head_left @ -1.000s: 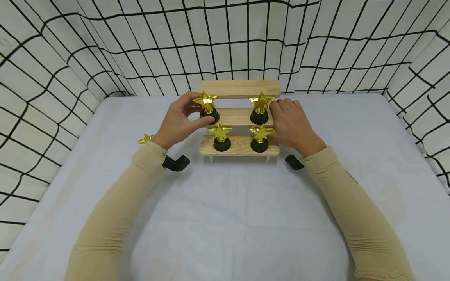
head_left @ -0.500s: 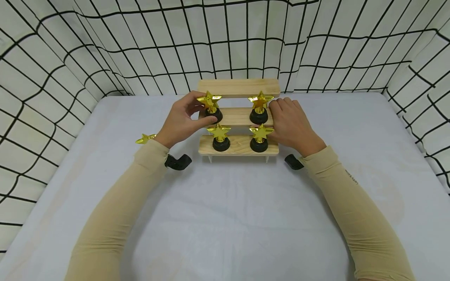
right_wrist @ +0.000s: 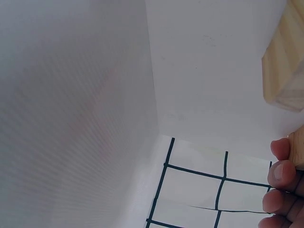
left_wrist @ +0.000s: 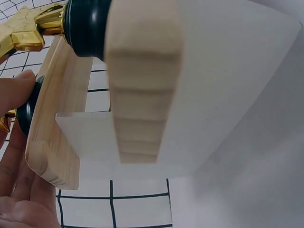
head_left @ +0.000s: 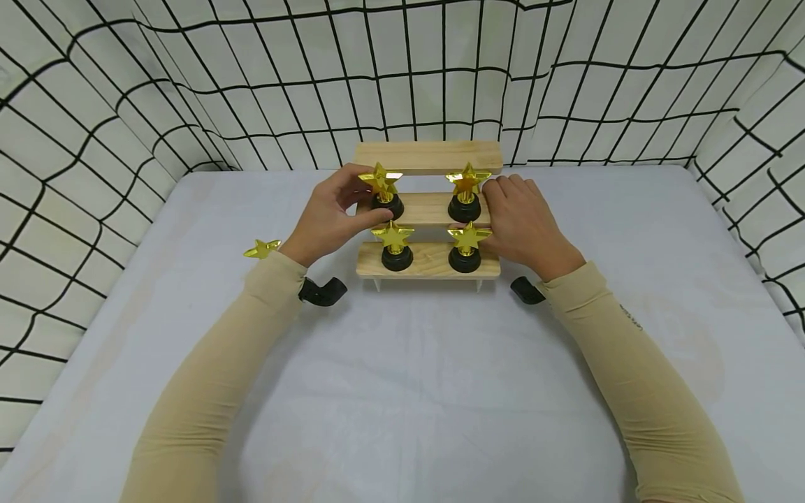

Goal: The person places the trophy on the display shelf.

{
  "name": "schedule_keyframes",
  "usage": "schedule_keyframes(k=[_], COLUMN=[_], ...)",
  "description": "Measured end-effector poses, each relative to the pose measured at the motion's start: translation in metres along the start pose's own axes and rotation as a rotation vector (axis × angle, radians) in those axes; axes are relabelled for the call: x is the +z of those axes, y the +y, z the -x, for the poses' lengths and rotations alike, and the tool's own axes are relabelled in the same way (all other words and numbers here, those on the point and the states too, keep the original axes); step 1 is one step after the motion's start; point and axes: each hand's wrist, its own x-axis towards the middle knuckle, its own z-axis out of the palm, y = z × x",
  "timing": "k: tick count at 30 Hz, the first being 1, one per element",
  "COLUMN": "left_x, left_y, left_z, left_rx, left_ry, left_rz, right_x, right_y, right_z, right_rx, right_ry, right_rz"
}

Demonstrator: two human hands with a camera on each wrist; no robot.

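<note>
A three-tier wooden display shelf (head_left: 428, 208) stands in the middle of the head view. My left hand (head_left: 330, 213) pinches the black base of a gold star trophy (head_left: 388, 205) at the left of the middle tier. In the left wrist view the thumb (left_wrist: 19, 90) lies against that base, beside the tier's end. My right hand (head_left: 525, 220) grips the right end of the middle tier, its fingers (right_wrist: 281, 175) curled at the wood in the right wrist view. Another star trophy (head_left: 464, 209) stands on the middle tier's right. The bottom tier carries a left trophy (head_left: 397, 258) and a right trophy (head_left: 465, 260).
Another gold star (head_left: 261, 249) shows on the table just left of my left wrist, its lower part hidden. White cloth (head_left: 402, 391) covers the table. Black wire mesh (head_left: 428, 77) over white walls borders the back and sides.
My left hand has moved a little to the right, shifting the pinched trophy inward along the middle tier. The right hand stays in place.
</note>
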Motion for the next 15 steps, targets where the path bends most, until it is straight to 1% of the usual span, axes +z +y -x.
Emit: schedule_keyframes(k=[5, 11, 15], left_x=[0.0017, 0.0038, 0.0043], left_y=[0.0009, 0.0023, 0.0037], left_z=[-0.0007, -0.0028, -0.0046], left_rx=[-0.012, -0.013, -0.029], left_ry=[0.005, -0.010, -0.019], left_rz=[-0.004, -0.023, -0.029], right_x=[-0.0011, -0.0016, -0.0010], right_y=[-0.0008, -0.0017, -0.0013], right_z=[-0.0007, -0.0012, -0.0015], right_rx=[0.013, 0.010, 0.008], right_ry=[-0.017, -0.024, -0.021], right_rz=[0.001, 0.008, 0.004])
